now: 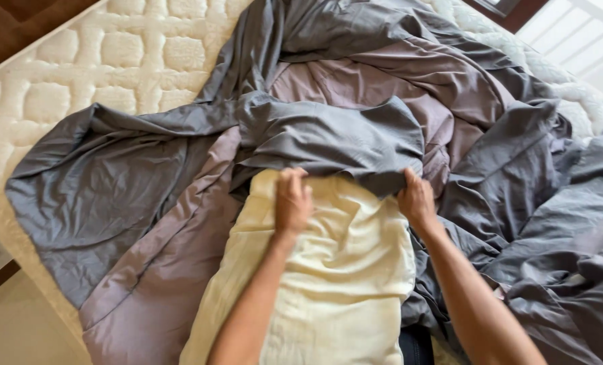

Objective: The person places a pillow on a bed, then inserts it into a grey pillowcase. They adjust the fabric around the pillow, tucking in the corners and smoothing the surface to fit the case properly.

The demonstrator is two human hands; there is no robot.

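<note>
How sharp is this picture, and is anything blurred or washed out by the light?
In the head view, the left hand and the grey pillowcase edge near it are smeared by motion; the right hand is sharper. The white slats at top right are overexposed. Soft daylight gives a gentle sheen on the grey sheet, with no hard shadows on the cream pillow.

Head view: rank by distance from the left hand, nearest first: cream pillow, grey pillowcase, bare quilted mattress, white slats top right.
1. Cream pillow: under the left hand, touching.
2. Grey pillowcase: just above the fingers; too close to the pillow to call.
3. Bare quilted mattress: upper left.
4. White slats: far top right.
</note>
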